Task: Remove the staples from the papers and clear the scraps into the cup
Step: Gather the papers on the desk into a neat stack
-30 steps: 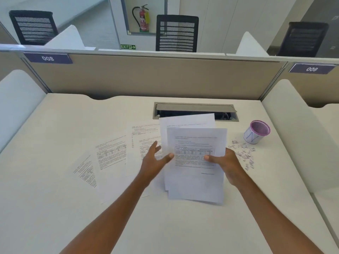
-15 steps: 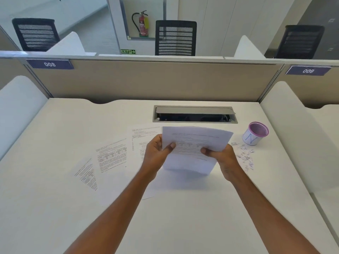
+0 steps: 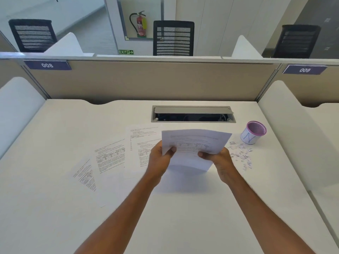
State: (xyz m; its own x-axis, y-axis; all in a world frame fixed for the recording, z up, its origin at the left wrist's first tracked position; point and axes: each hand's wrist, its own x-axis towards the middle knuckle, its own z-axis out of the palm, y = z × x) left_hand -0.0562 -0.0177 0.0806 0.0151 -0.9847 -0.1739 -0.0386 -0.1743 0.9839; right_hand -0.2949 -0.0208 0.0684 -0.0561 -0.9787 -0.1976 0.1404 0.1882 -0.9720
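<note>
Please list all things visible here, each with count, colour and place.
white desk: one, white, foreground
held white printed paper: count unclear, white, above desk centre
flat white printed sheets: three, white, overlapping, left of the held paper
purple-rimmed round cup: one, white with blue mark, desk's far right
small paper scraps: many, whitish, beside the cup
grey cable hatch: one, grey, desk's far side
black mesh chairs: three, black, behind the beige partition
red fire extinguisher: one, red, back wall
left hand: one, fingers grip the paper's left edge
right hand: one, fingers grip its right edge
</note>
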